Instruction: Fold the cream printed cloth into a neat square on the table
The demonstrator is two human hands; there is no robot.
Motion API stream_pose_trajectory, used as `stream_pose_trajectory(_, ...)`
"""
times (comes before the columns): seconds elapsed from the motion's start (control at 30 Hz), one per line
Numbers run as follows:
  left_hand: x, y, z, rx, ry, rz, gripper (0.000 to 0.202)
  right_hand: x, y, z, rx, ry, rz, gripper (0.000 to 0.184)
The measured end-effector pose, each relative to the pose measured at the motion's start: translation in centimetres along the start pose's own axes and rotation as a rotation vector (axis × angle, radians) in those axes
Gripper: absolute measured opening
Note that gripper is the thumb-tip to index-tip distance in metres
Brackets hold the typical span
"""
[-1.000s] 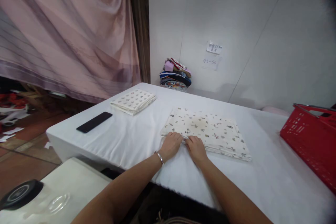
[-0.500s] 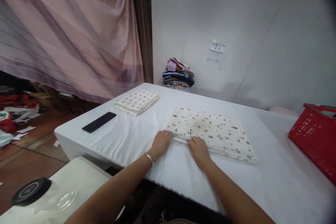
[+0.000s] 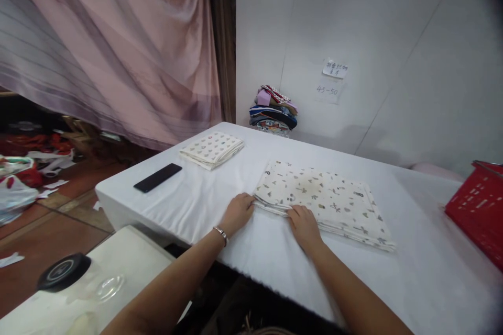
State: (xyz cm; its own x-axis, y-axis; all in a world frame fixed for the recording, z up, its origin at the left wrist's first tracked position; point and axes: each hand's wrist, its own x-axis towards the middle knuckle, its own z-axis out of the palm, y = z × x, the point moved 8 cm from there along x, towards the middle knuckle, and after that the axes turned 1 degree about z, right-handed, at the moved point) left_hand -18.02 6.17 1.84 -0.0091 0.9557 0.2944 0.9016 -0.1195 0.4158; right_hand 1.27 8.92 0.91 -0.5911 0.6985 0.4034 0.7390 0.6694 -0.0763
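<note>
A folded white cloth (image 3: 326, 196) with small grey, green and brown prints lies in layers on the white-covered table (image 3: 188, 204). My left hand (image 3: 238, 213), a silver bracelet on its wrist, pinches the cloth's near left corner. Further right along the same near edge, my right hand (image 3: 305, 226) has its fingers closed over the layers. Both thumbs are mostly hidden. A smaller folded cloth (image 3: 212, 147) with rows of heart-like prints rests at the far left of the table.
A black phone (image 3: 157, 177) lies near the left edge. At the right stands a red plastic basket (image 3: 475, 209). A stack of folded fabrics (image 3: 274, 110) is against the wall behind the table. A clear jar with a black lid (image 3: 64, 272) is on a lower white surface at left.
The view has turned slightly left, so everything sits further right in the picture. At the left corner the cloth's edge appears a little more rounded or lifted. Both hands stay on the near edge.
</note>
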Motion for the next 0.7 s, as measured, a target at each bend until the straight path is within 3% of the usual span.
stream_pose_trajectory(0.2, 0.0, 0.2, 0.2, 0.024, 0.004, 0.064, 0.024, -0.1, 0.0, -0.1, 0.005, 0.007, -0.006, 0.015)
stream_pose_trajectory(0.4, -0.5, -1.0, 0.0, -0.042, 0.041, -0.23, 0.022, -0.2, 0.0, 0.0, -0.011, 0.008, -0.016, 0.015)
stream_pose_trajectory(0.57, -0.4, -0.3, 0.2, 0.013, 0.032, -0.292, 0.023, -0.2, 0.2, 0.2, -0.015, 0.009, -0.017, 0.016)
stream_pose_trajectory(0.7, -0.5, -0.7, 0.6, 0.012, 0.03, -0.416, 0.019, -0.2, 0.3, 0.1, -0.001, -0.002, -0.014, 0.017)
